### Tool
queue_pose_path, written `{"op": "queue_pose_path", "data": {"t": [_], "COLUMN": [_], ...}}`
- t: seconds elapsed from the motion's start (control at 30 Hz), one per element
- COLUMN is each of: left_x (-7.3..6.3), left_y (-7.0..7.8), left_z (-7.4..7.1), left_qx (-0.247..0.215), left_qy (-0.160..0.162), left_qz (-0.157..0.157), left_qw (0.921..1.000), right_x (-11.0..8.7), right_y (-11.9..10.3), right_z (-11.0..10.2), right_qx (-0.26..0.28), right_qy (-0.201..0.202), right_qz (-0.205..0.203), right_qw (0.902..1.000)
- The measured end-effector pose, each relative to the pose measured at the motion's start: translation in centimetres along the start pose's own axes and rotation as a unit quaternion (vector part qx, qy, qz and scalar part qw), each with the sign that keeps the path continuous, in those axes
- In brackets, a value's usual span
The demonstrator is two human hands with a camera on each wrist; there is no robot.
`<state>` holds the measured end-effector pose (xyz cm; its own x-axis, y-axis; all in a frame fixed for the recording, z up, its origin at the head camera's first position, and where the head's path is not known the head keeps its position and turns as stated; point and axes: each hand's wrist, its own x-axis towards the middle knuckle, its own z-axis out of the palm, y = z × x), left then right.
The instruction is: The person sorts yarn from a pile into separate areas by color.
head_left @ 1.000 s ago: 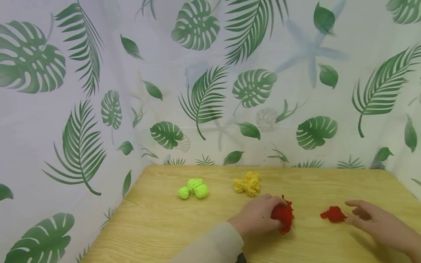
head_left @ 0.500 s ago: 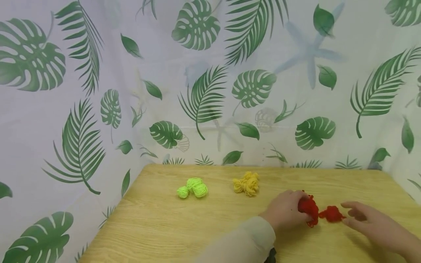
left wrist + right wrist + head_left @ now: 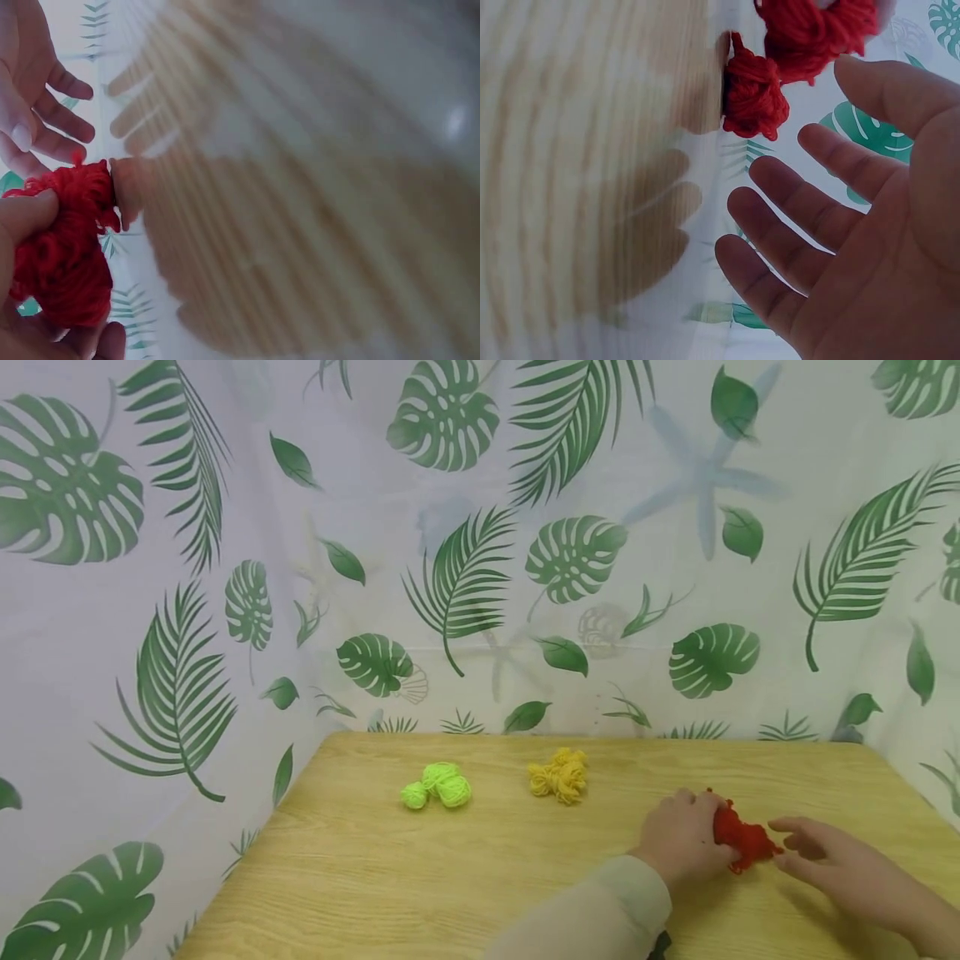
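My left hand [image 3: 688, 837] grips a large bundle of red yarn [image 3: 729, 833], thumb on the near side and fingers behind it. In the left wrist view this red bundle [image 3: 71, 262] sits between thumb and fingers. A smaller clump of red yarn [image 3: 754, 97] rests on the table right beside it, and in the head view the two overlap into one red shape. My right hand [image 3: 843, 868] is just to the right, fingers spread and relaxed, fingertips near the small clump. The right wrist view shows the open right palm [image 3: 870, 247] with nothing in it.
On the wooden table [image 3: 420, 877], several bright green yarn balls [image 3: 442, 787] lie at the back left. A yellow yarn bundle [image 3: 559, 775] lies at the back middle. A leaf-print curtain [image 3: 480, 568] stands behind the table and along its left side.
My left hand has carried the large red bundle to the right, up against the small red clump. The right hand has stayed nearly in place. The green and yellow yarn has not moved.
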<state>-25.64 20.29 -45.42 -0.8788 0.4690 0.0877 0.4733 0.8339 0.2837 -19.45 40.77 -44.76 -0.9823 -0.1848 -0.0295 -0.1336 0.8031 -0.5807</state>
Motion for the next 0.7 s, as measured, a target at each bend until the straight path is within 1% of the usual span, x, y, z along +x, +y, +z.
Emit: {"op": "queue_pose_path", "data": {"t": [0.17, 0.23, 0.3, 0.43, 0.57, 0.7], "left_x": [0.1, 0.0, -0.1, -0.3, -0.7, -1.2], "left_y": [0.2, 0.2, 0.1, -0.2, -0.8, -1.4], "left_z": [0.3, 0.4, 0.3, 0.1, -0.1, -0.5], "left_qx": [0.001, -0.001, -0.001, -0.005, -0.011, -0.008], "left_qy": [-0.043, -0.053, -0.055, -0.054, -0.061, -0.066], "left_qz": [-0.030, -0.040, -0.042, -0.030, -0.006, 0.025], "left_qw": [0.9986, 0.9978, 0.9976, 0.9981, 0.9981, 0.9975], "right_x": [0.2, 0.4, 0.5, 0.7, 0.7, 0.7], "right_y": [0.2, 0.3, 0.4, 0.3, 0.1, -0.3], "right_z": [-0.1, -0.2, -0.3, -0.5, -0.8, -0.8], "right_qx": [-0.008, -0.011, -0.012, -0.005, -0.002, -0.027], "right_qy": [-0.012, -0.016, -0.019, -0.021, -0.017, 0.001], "right_qz": [0.025, 0.030, 0.032, 0.033, 0.027, 0.010], "right_qw": [0.9996, 0.9994, 0.9992, 0.9992, 0.9995, 0.9996]}}
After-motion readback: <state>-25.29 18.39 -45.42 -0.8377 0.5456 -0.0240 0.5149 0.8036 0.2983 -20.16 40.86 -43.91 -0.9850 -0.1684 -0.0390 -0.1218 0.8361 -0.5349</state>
